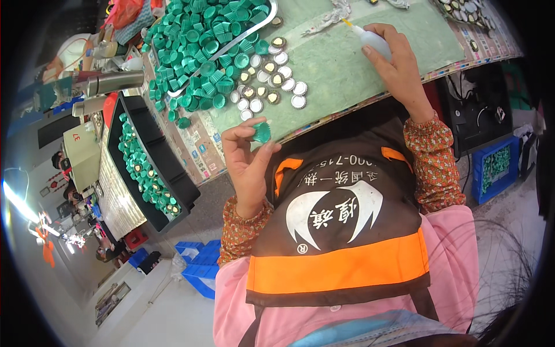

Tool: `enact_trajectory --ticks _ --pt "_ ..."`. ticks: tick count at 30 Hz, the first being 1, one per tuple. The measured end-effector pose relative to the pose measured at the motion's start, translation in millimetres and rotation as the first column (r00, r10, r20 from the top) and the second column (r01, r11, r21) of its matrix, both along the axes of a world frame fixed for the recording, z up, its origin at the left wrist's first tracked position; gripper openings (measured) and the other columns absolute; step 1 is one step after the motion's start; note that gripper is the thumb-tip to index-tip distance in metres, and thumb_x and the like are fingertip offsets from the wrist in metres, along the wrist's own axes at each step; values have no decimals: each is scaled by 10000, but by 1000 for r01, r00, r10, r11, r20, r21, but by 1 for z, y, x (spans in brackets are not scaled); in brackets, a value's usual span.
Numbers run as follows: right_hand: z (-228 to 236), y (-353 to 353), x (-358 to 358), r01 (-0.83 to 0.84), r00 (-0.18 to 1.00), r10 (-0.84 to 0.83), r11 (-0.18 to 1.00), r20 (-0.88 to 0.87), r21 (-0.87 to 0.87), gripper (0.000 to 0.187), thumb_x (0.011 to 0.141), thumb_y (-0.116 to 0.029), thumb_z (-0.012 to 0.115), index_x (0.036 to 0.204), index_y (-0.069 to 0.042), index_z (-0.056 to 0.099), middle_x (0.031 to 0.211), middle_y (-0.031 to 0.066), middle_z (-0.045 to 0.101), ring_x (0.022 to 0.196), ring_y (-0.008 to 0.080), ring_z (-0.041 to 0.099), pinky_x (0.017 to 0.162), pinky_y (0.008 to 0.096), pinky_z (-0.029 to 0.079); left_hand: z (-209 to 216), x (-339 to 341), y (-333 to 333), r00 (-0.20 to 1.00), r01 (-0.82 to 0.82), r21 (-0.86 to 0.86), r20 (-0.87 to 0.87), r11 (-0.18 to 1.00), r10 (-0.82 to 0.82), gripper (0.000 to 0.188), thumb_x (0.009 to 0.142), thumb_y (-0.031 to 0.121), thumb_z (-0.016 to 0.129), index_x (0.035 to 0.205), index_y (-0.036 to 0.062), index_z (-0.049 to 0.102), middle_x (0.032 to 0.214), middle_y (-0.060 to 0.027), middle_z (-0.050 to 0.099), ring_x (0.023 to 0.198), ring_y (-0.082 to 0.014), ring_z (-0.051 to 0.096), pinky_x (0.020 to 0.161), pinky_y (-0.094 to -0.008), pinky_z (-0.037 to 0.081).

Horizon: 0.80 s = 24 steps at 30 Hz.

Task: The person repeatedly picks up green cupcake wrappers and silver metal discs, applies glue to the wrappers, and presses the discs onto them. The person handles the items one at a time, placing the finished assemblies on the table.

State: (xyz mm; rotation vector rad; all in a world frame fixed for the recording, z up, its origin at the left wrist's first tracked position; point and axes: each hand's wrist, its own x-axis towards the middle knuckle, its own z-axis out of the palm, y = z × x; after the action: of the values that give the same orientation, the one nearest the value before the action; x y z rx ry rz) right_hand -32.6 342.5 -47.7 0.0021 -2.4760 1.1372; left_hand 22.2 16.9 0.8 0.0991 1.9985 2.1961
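Observation:
Between thumb and fingers, my left hand [247, 169] pinches a small green fluted cup [262, 133] above the front edge of the table. My right hand [400, 72] is closed around a white squeeze bottle [377, 44], whose thin yellow nozzle points to the upper left, away from the cup. Just beyond my left hand lie several round crimped caps [299, 102], some showing plain white faces and others dark with a cream piece in the middle. A large heap of green fluted cups [196, 46] spreads over and around a white-rimmed tray [251, 30] at the far left.
Left of the table stands a black bin [151, 144] holding more green pieces. A crumpled wrapper [330, 18] lies at the back, and round pieces [471, 13] sit at the far right. Blue crates [199, 263] stand on the floor. Other people appear at the far left.

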Motion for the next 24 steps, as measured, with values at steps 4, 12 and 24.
enact_trajectory --ticks 4,12,24 --pt "-3 12 -13 36 999 -41 989 34 144 318 912 -260 654 1177 -85 628 1070 97 666 979 310 568 898 438 430 1 -3 -1 1000 -13 47 22 999 12 396 928 -54 610 1258 94 450 1352 -176 532 1038 -158 602 818 -330 630" --pt "-6 8 -30 206 978 -157 830 -138 518 275 890 -281 667 1117 -125 668 999 59 615 1023 276 561 886 474 380 3 -4 -2 988 -21 90 152 996 7 394 946 -30 595 1287 89 438 1329 -151 549 1080 -171 595 832 -332 612" --pt "7 -92 -70 -128 988 153 894 -24 429 237 834 -115 637 1046 -163 732 1015 52 627 1053 263 559 879 458 381 7 -8 5 987 9 55 158 998 -17 364 963 19 583 1297 78 451 1307 -154 580 1012 -166 622 829 -337 607"
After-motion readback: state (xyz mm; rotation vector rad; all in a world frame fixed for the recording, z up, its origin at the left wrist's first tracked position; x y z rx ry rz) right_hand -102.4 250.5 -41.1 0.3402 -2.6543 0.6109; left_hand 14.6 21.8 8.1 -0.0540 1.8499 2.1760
